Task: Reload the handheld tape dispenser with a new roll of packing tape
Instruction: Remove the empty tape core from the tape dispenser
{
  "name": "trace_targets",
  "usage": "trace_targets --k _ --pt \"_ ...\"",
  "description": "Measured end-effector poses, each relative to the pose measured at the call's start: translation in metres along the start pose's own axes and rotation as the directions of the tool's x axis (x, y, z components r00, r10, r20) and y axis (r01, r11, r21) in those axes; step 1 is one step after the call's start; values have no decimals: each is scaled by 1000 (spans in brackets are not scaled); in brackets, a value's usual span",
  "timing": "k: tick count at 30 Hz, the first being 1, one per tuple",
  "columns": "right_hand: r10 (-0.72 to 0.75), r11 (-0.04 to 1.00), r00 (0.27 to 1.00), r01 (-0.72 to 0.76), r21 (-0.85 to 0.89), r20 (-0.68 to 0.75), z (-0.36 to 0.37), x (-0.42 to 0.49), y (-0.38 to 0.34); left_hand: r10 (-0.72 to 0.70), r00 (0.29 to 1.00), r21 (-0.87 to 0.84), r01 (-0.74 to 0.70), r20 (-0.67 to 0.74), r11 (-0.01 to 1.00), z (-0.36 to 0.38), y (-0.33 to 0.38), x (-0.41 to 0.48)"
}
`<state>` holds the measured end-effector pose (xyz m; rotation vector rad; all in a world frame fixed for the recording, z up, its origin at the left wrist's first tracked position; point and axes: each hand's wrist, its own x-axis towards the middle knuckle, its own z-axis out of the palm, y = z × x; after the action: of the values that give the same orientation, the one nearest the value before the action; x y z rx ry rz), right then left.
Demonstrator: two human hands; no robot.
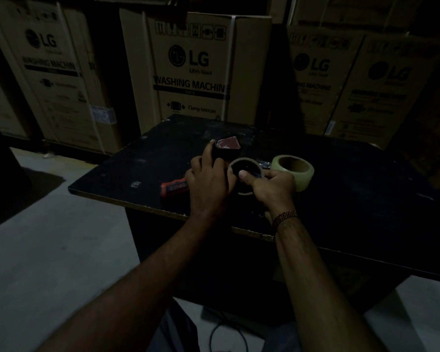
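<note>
Red-handled dispenser (174,188) lies flat, handle pointing left.

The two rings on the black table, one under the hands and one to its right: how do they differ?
The ring under the hands is thin-walled, dark inside and sits on the dispenser; the right hand grips it. The ring to the right is thick with pale tape, lies free on the table, and its brown core is empty. Both are round, openings facing up.
</note>
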<state>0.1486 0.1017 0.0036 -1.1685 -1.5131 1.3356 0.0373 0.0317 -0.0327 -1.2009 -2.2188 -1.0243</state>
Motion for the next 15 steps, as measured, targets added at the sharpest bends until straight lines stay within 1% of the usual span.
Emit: trace_targets --k 3,7,15 --pt "12 1000 1000 -12 -7 -10 -1 0 0 -7 999 6 6 32 1000 -1 0 0" --pt "26 1000 1000 -26 -10 -2 -1 1 -4 -12 1000 -13 12 14 1000 1 -1 0" --pt "-55 996 998 55 -72 0 -6 3 0 -32 999 -73 33 17 997 -4 1 -3"
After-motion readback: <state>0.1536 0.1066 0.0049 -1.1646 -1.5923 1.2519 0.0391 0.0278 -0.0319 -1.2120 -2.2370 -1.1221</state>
